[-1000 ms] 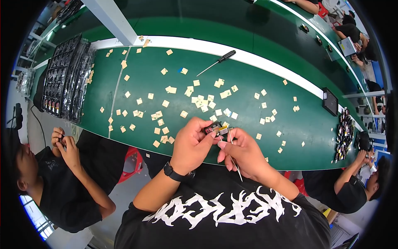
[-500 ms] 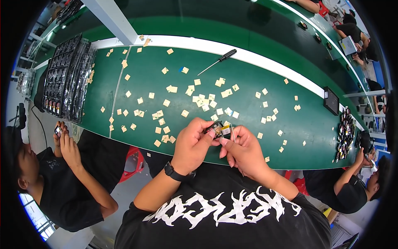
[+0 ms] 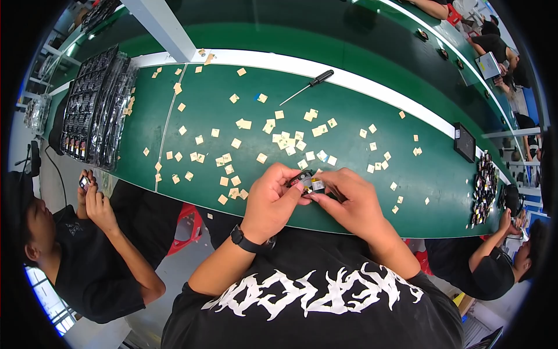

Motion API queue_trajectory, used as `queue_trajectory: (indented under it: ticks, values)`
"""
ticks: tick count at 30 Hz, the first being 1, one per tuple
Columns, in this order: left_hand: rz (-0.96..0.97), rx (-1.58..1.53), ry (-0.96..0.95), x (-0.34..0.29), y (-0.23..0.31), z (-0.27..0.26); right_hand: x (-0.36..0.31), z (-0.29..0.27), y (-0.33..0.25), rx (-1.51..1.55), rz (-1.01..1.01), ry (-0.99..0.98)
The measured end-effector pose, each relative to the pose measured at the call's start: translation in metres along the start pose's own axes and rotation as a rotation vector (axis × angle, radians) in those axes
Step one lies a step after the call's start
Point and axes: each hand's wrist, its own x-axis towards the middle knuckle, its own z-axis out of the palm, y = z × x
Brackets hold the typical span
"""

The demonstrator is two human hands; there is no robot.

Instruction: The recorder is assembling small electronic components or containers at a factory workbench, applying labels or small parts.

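Observation:
My left hand, with a black watch at the wrist, is closed on a small black electronic device above the near part of the table. A silver block with a yellow strip and a white label sits at the device's right side. My right hand is closed against that side, thumb below and fingers above. Its curled fingers hide whatever else lies inside them. Small cream square pieces are scattered over the green table just beyond my hands.
A black-handled screwdriver lies near the white back rail. Stacked black trays stand at the left end. At the right are a heap of small dark devices and a black box. Co-workers sit on both sides, one handling a small device.
My right hand has turned and closed in on the device's right side. The thin light stick seen by its fingers before no longer shows. My left hand keeps its hold.

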Motion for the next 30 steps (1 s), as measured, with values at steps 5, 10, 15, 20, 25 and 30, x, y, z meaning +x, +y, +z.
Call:
queue_trajectory:
  ticks: [5, 10, 15, 20, 25, 30]
  values:
    - [0.016, -0.022, 0.015, 0.0, 0.0, 0.001, 0.006, -0.009, 0.005, -0.25, -0.204, -0.095]
    - [0.055, -0.035, 0.021, 0.0, -0.002, 0.003, 0.007, -0.008, 0.0, -0.094, -0.101, -0.056]
    - [0.038, 0.031, 0.054, -0.001, -0.002, 0.005, 0.008, -0.006, -0.011, -0.027, 0.065, -0.076]
    - [0.038, 0.051, 0.043, -0.001, -0.002, 0.006, 0.011, 0.003, -0.013, 0.041, 0.09, -0.019]
    - [0.085, 0.022, -0.003, -0.001, -0.009, 0.002, 0.014, 0.011, -0.01, -0.018, -0.018, 0.005]
    - [0.111, 0.091, -0.036, -0.003, -0.012, -0.004, 0.014, 0.015, -0.005, 0.042, 0.108, -0.062]
